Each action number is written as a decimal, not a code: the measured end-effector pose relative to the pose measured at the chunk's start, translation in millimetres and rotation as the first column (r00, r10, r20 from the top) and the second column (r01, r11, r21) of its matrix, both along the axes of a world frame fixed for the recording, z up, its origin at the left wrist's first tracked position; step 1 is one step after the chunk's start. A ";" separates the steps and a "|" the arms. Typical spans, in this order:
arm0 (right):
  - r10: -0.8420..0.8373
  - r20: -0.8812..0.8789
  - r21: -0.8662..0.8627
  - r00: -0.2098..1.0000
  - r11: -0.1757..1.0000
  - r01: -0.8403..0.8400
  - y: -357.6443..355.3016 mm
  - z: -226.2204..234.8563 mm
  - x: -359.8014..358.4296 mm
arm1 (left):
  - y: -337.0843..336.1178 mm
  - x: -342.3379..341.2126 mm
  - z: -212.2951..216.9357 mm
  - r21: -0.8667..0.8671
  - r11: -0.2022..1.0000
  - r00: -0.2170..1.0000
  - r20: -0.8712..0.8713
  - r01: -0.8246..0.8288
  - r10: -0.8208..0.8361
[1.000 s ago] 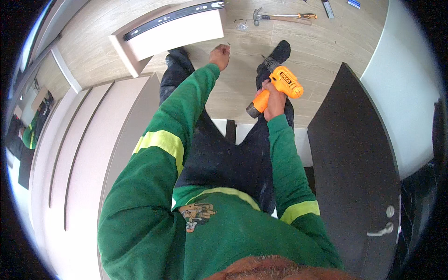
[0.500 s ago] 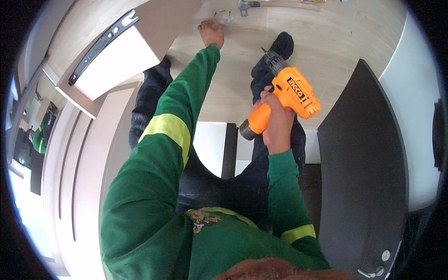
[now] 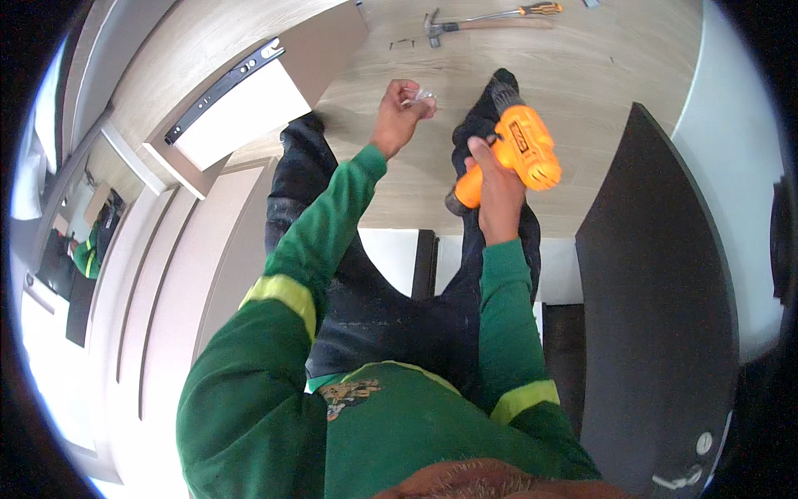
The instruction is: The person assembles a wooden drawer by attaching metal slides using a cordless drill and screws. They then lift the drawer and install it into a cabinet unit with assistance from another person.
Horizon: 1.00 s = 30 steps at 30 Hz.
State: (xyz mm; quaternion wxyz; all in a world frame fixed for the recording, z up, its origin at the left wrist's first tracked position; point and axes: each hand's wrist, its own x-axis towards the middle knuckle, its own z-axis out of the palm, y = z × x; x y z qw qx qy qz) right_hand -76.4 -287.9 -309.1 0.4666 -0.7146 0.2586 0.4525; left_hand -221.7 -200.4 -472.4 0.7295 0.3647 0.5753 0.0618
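My right hand (image 3: 501, 195) grips an orange cordless drill (image 3: 527, 148) by its handle, the black chuck pointing away from me over my right leg. Between the fingers of my left hand (image 3: 397, 116) is a small clear plastic bag (image 3: 423, 96), held above the floor. What the bag contains is too small to make out. Beyond the left hand, a few dark screws (image 3: 402, 42) lie on the floor. At my left stands a pale drawer box (image 3: 249, 112) with a black metal drawer slide (image 3: 224, 90) along its edge.
A hammer (image 3: 486, 25) and a screwdriver with an orange and black handle (image 3: 540, 9) lie on the wood-look floor (image 3: 598, 91) at the far side. A dark door (image 3: 657, 274) stands on my right. Pale cabinet panels (image 3: 195, 258) rise on my left.
My left hand has come up and back from the floor near the screws, with the plastic bag in it. The drill has shifted slightly, still in my right hand.
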 end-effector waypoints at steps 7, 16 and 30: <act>0.204 -0.056 0.167 0.977 0.967 -0.193 22.3 6.4 -3.0 | 17.9 5.7 126.1 -0.204 0.976 0.990 0.097 -0.080 0.101; -0.131 0.164 -0.021 0.978 0.991 0.136 11.7 4.5 14.1 | 10.6 -35.7 -5.9 0.044 0.995 0.993 -0.079 0.091 -0.088; 0.077 0.115 -0.021 0.990 0.997 -0.075 2.8 -2.9 12.1 | -2.4 22.9 55.3 -0.338 0.941 0.978 0.190 -0.016 0.085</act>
